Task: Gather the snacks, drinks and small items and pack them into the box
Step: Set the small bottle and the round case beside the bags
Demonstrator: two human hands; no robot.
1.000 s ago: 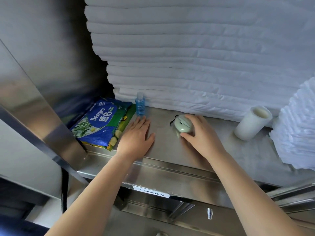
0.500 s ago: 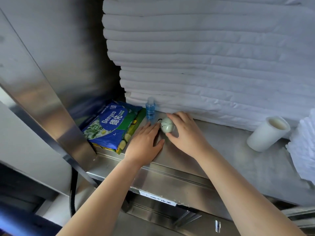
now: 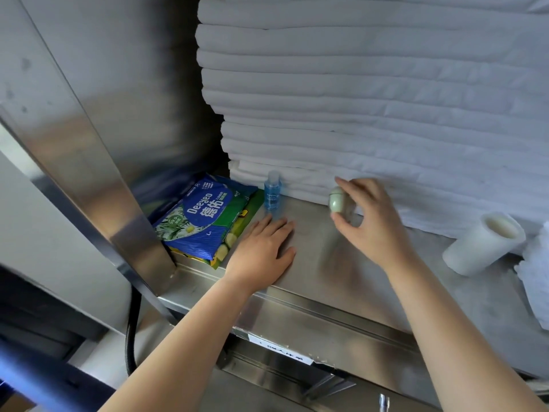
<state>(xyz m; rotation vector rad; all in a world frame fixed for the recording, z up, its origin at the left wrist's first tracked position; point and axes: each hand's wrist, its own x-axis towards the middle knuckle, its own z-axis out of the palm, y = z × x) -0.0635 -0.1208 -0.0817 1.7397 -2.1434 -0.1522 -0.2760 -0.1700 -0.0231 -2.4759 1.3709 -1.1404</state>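
Observation:
My right hand [image 3: 371,221] holds a small pale green egg-shaped item [image 3: 337,202] between thumb and fingers, lifted just above the steel shelf [image 3: 326,278]. My left hand [image 3: 263,251] lies flat on the shelf, fingers straight, next to a blue Deeyeo packet [image 3: 202,218] that lies on a green and yellow packet [image 3: 234,233]. A small blue bottle [image 3: 272,194] stands upright just beyond my left fingertips, against the stacked linen. No box is in view.
A tall stack of folded white linen [image 3: 371,99] fills the back of the shelf. A white roll [image 3: 484,243] lies at the right, beside more white cloth [image 3: 534,281]. A steel upright [image 3: 98,173] and wall close the left side.
My right hand has lifted the green item off the shelf and turned it on edge. My left hand stays flat on the shelf.

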